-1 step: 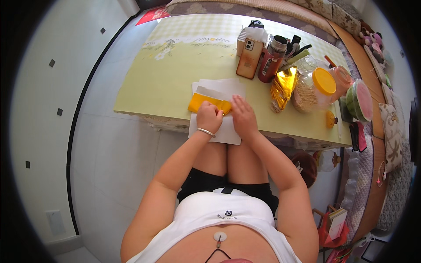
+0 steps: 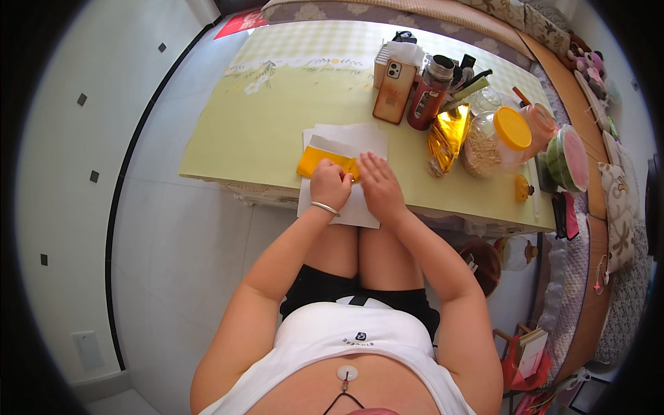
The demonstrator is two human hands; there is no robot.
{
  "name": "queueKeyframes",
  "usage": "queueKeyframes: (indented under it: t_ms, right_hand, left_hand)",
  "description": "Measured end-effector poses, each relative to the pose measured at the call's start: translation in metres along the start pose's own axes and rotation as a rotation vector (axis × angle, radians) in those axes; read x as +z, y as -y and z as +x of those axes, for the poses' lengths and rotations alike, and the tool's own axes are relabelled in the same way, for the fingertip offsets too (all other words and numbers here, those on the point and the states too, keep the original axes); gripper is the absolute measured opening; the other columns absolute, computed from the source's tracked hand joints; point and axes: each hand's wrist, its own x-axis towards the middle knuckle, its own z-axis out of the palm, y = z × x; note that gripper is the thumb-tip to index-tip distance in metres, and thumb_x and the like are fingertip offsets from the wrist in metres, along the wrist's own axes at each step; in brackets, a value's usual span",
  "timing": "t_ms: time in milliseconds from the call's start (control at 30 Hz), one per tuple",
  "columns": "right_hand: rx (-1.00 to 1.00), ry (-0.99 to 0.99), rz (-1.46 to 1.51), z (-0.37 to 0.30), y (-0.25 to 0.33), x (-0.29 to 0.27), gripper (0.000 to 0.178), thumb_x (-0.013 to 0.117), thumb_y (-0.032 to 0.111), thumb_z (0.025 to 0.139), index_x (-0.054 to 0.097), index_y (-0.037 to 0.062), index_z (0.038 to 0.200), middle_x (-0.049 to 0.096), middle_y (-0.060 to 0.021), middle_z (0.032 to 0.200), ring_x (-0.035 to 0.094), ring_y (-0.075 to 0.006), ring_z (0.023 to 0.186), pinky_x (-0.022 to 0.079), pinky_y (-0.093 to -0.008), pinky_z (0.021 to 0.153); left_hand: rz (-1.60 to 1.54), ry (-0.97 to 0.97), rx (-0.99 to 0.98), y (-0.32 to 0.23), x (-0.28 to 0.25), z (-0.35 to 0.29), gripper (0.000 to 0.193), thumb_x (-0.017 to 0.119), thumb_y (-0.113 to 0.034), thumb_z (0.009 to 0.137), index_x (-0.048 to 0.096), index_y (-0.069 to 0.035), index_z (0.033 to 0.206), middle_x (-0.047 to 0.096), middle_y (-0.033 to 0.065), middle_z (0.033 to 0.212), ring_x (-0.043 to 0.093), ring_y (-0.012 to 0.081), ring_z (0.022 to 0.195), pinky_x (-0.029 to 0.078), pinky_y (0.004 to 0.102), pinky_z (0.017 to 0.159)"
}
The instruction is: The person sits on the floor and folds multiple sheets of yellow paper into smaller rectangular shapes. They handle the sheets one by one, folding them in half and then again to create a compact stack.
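A folded yellow paper strip (image 2: 311, 163) with a grey-white edge lies on white sheets (image 2: 356, 136) at the table's near edge. My left hand (image 2: 330, 184) is closed, its fingers curled and pinching down on the strip near its right part. Close beside it, my right hand (image 2: 380, 185) lies with fingers stretched out and together over the strip's right end. That end is partly hidden under the fingers. The lower part of the white sheets (image 2: 356, 207) hangs over the table edge above my thighs.
On the table's right stand a phone (image 2: 395, 93), a red bottle (image 2: 430, 97), a crinkled gold foil packet (image 2: 449, 135), a yellow-lidded jar (image 2: 484, 149) and a cut watermelon (image 2: 568, 159). A small yellow figurine (image 2: 523, 188) sits near the edge. A brown bin (image 2: 481, 266) is below.
My right hand has shifted slightly left and down over the strip's right end, its fingers closer to my left hand. The left hand has stayed where it was.
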Motion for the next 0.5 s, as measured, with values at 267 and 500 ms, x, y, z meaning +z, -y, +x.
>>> queueKeyframes:
  t_ms: [267, 500]
  right_hand:
    - [0.060, 0.343, 0.129, -0.001, 0.010, -0.001, 0.081, 0.064, 0.040, 0.089, 0.032, -0.0038, 0.149, 0.034, -0.0205, 0.156, 0.028, -0.0327, 0.147, 0.020, -0.0432, 0.122]
    - [0.070, 0.416, 0.117, -0.001, 0.009, 0.001, 0.090, 0.069, 0.051, 0.084, 0.035, 0.0000, 0.150, 0.028, -0.0243, 0.157, 0.024, -0.0352, 0.149, 0.017, -0.0453, 0.122]
  left_hand:
    - [0.029, -0.023, 0.038, 0.002, 0.002, 0.004, 0.019, 0.069, -0.014, 0.079, 0.066, -0.001, 0.065, 0.060, 0.0156, 0.081, 0.060, 0.0317, 0.079, 0.050, 0.0420, 0.073]
    - [0.057, 0.092, 0.158, 0.004, -0.018, 0.001, 0.009, 0.070, -0.010, 0.074, 0.067, -0.002, 0.078, 0.061, 0.0148, 0.083, 0.060, 0.0321, 0.079, 0.050, 0.0423, 0.072]
